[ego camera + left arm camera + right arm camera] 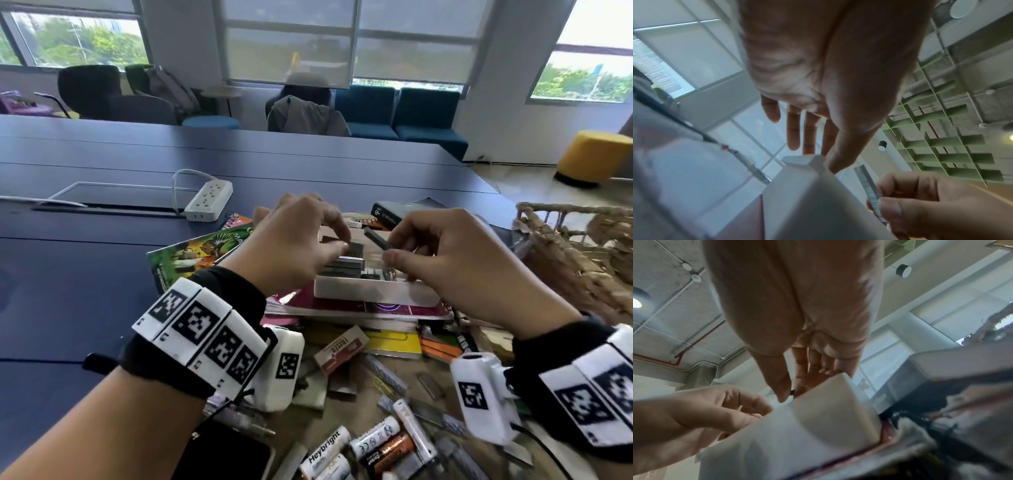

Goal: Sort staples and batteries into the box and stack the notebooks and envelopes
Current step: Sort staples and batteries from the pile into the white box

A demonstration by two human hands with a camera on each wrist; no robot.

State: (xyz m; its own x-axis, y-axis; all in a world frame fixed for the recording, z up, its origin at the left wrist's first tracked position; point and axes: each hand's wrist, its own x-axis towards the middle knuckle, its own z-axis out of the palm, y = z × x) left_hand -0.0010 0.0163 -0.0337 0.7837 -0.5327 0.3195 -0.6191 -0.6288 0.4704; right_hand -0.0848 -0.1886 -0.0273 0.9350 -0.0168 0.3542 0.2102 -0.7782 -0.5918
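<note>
A white box (370, 291) sits on a pink notebook (342, 308) on top of a messy pile. Grey staple strips (342, 269) lie stacked inside it. My left hand (344, 241) reaches into the box, thumb and index finger pinching the end of the top strip (354, 248). My right hand (390, 245) hovers over the box's right half and pinches another staple strip (376, 238), tilted. That strip (869, 186) also shows in the left wrist view beside the box corner (813, 162). Several batteries (376, 442) lie near the front edge. A green notebook (198, 253) lies left of the box.
Loose staple strips (431, 387) and a red-and-white small carton (340, 349) lie between my wrists. A wicker basket (575, 260) stands at the right. A white power strip (209, 200) lies at the back left, a dark book (400, 212) lies behind the box, and a black phone (233, 455) sits at the front.
</note>
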